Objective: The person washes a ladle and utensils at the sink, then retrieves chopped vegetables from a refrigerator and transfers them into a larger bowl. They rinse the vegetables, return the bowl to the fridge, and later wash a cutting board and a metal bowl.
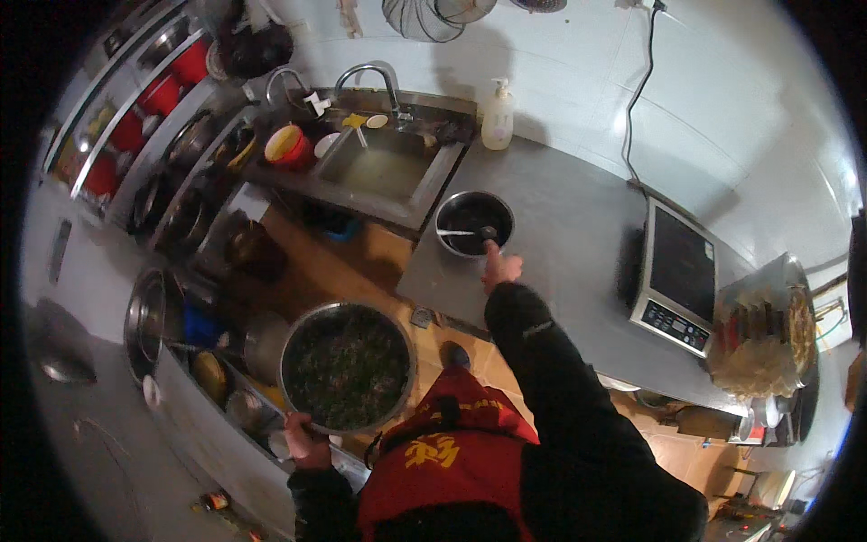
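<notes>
My left hand (308,440) grips the near rim of a large round metal basin (410,369). Chopped green leafy food (345,369) mixed with paler bits fills it. To the right, my right hand (502,269) reaches over the steel counter to the near rim of a smaller metal bowl (509,210). One finger extends over that rim; whether the hand grips it is unclear. Inside the bowl are dark contents and a utensil with a pale handle (455,233). A dark rounded piece (488,232) lies by my fingertip.
A steel sink (423,196) holding cloudy water adjoins the counter (562,196). Behind the bowl stands a pump bottle (498,116). An induction cooker (681,264) and a plastic-wrapped container (765,332) sit at right. Shelves with red containers (161,95) rise at left.
</notes>
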